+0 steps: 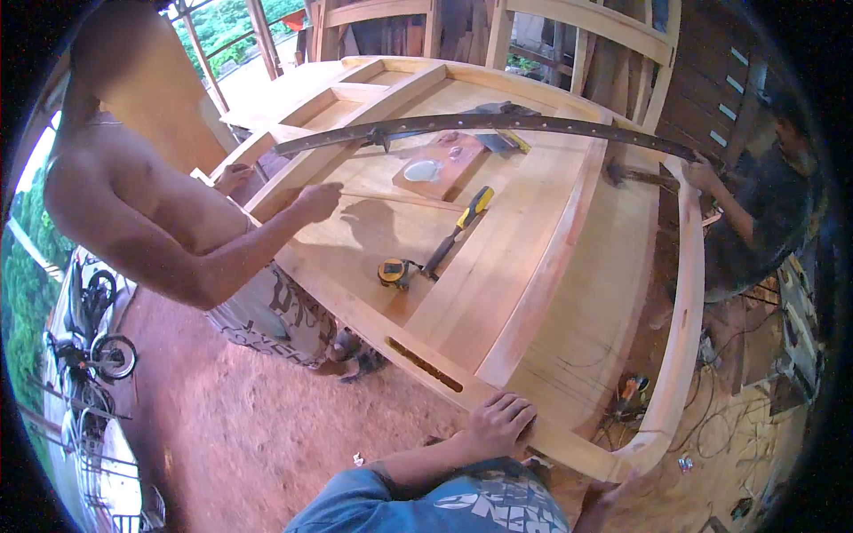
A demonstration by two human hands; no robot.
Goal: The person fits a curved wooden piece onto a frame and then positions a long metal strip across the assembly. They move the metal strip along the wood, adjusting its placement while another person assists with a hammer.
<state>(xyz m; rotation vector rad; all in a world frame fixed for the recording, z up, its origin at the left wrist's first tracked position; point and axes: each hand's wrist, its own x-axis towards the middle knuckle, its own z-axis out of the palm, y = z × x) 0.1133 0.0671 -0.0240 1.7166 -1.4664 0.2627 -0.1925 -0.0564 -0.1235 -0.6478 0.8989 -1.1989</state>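
My left hand (502,425) rests on the near rail of a large wooden frame (542,435), its fingers curled over the edge beside a long slot (425,364). My right hand is out of view. Across the frame's far part lies a long dark metal bar clamp (533,123) with a row of holes. A person on the right has a hand (706,174) on its end. At the left, another person holds one closed hand (318,202) above the panel, with the other hand (235,178) near the frame's side.
On the panel lie a hammer (459,228) with a yellow-black handle, a tape measure (393,272) and a reddish board (442,165) bearing a white blob. Cables (711,417) and a power tool (634,391) sit below right. Motorcycles (93,329) stand at left.
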